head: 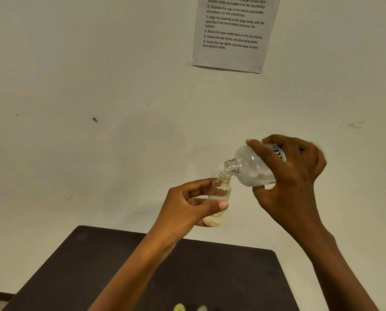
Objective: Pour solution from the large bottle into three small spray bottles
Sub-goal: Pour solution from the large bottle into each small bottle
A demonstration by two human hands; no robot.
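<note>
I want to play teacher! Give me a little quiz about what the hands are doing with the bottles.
1. Fill in the blank: the right hand tilts the large bottle so its mouth is right by the ____ of the small bottle.
2. True or false: the large bottle has its cap on.
3. What holds the small bottle up?
A. the left hand
B. a stand
C. a shelf

Key: 1. opening; 2. false, its threaded neck is bare; 3. A.
</note>
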